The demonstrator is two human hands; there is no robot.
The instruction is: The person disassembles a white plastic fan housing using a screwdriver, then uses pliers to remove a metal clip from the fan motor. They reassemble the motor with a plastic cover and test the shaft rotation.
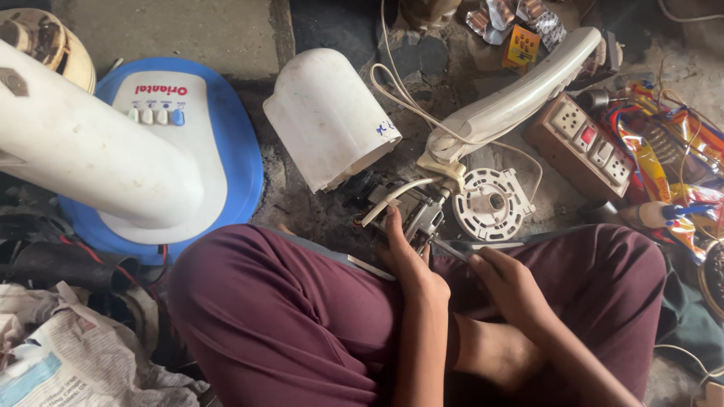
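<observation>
Left hand (407,260) is gripping the fan motor (411,207), which is lying on the floor at its twelve o'clock. Right hand (509,283) is grasping a thin metal tool (460,247), its tip pointing at ten o'clock toward the motor beside the white motor cover (328,117).

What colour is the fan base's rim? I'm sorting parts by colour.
Blue, around a white control panel; the fan base shows in the head view.

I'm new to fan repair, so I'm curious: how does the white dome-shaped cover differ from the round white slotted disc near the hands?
The white dome cover is far larger than the slotted disc. The cover is a smooth, closed shell lying on its side; the disc is flat, pierced with slots and lies face up. The cover sits left of the motor, the disc right of it. Both are white plastic on the ground.
</observation>
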